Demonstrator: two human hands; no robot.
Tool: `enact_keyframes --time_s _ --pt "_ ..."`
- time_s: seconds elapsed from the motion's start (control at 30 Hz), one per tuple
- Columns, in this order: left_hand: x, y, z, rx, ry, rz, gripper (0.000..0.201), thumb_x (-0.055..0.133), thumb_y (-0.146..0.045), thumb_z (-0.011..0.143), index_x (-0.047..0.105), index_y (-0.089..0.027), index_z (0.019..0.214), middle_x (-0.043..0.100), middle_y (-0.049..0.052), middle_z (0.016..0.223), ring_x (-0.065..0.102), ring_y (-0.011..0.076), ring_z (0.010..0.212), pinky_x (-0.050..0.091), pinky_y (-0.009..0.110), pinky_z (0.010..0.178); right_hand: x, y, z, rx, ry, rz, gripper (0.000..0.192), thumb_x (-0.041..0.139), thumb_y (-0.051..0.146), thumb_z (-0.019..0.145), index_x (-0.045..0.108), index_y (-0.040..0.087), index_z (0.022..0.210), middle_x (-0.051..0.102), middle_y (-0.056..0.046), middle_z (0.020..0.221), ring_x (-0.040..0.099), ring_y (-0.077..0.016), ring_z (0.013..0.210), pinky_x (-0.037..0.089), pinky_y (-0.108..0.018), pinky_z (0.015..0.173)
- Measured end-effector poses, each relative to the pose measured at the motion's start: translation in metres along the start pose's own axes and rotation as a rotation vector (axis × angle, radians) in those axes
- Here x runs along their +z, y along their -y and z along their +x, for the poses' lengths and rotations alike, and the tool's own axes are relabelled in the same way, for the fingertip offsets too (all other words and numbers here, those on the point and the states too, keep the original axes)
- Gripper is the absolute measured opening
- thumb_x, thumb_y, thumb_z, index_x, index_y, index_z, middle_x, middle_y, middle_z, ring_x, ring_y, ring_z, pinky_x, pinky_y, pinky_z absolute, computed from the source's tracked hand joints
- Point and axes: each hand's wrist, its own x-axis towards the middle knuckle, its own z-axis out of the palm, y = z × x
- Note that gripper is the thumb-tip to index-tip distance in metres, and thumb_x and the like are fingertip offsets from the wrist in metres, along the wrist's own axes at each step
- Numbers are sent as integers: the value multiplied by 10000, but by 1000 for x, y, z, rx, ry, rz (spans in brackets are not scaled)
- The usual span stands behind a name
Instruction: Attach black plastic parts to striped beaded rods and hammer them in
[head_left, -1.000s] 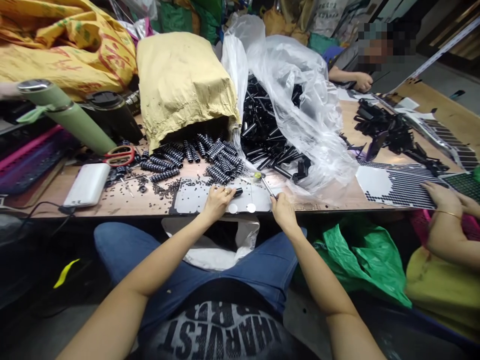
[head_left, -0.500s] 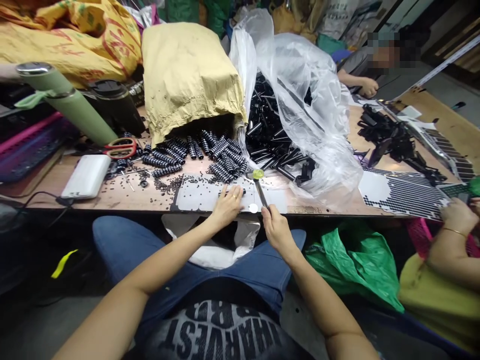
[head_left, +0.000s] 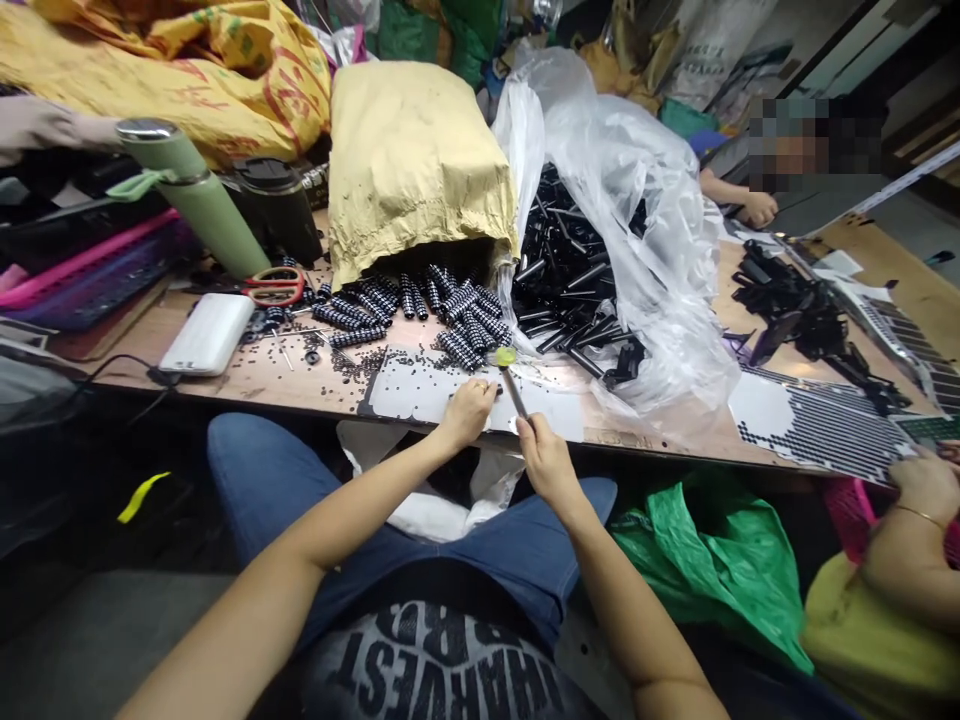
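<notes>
Two hands meet at the near table edge: my right hand [head_left: 545,458] grips a thin tool [head_left: 511,385], its long axis pointing far-left, beside my left hand [head_left: 466,410] pinching a small black part [head_left: 491,387].

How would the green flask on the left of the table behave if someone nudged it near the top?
The green flask is tall and narrow, so it would probably tip rather than slide. Being round, it would likely roll once down, toward the black mug beside it. Its smooth wall looks slippery.
</notes>
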Motion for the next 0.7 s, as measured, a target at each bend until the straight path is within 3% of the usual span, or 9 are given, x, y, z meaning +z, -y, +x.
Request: enact_keyframes --time_s 0.07,0.13,0.2,0.3,0.37,0.43,0.5,0.57,0.7 --pt "-12 0 -6 48 34 -32 264 419 -145 914 615 -122 1088 638 139 945 589 236 900 481 355 787 -7 -17 7 59 -63 -63 353 274 484 983 502 231 889 610 -29 676 601 -214 630 370 -274 587" --pt "-28 18 -11 50 -11 -37 242 463 -228 924 621 -136 1083 630 142 991 575 238 915 474 358 788 -11 -39 15 120 -95 -187 335 312 466 981 527 218 916 633 -52 725 609 -223 679 368 -281 611" --pt "-47 58 -13 -133 -124 22 290 418 -238 941 618 -108 1106 612 183 1049 560 268 944 460 398 797 -12 -62 22 188 -112 -316 339 342 464 974 549 197 947 647 -79 771 609 -231 708 367 -295 631" --pt "-71 136 -9 -438 -244 195 302 424 -244 926 630 -113 1103 562 229 1149 499 357 1057 416 482 821 -13 -90 31 249 -150 -439 349 376 454 964 574 166 954 654 -121 851 599 -248 777 378 -319 669" --pt "-80 178 -7 -443 -204 281 263 494 -273 891 651 -126 1042 539 220 1192 456 387 1108 393 498 851 -15 -100 42 204 -203 -465 319 401 413 959 584 153 959 649 -139 936 576 -260 877 390 -333 729" --pt "-81 200 -6 -422 -151 309 233 533 -293 866 656 -132 980 542 205 1186 445 389 1115 377 500 871 -19 -102 60 124 -275 -459 285 405 356 957 589 141 987 634 -145 1018 537 -263 969 383 -340 804" --pt "-79 203 -6 -407 -146 298 227 529 -299 866 646 -134 969 551 197 1171 446 382 1117 363 504 891 -23 -98 85 69 -347 -448 277 395 306 954 586 128 1045 618 -148 1077 499 -265 1018 362 -343 851" --pt "-76 192 -6 -392 -206 250 253 493 -307 889 626 -133 1016 563 196 1154 452 371 1126 352 509 915 -27 -91 114 32 -386 -464 282 401 256 939 575 117 1112 600 -157 1130 465 -273 1053 340 -348 861" --pt "-77 151 -3 -380 -393 -91 328 392 -358 949 554 -140 1134 610 148 1024 556 282 981 425 424 855 -34 -78 168 -168 -200 -534 311 407 90 877 617 135 1102 614 -156 1146 442 -273 1068 310 -370 854"
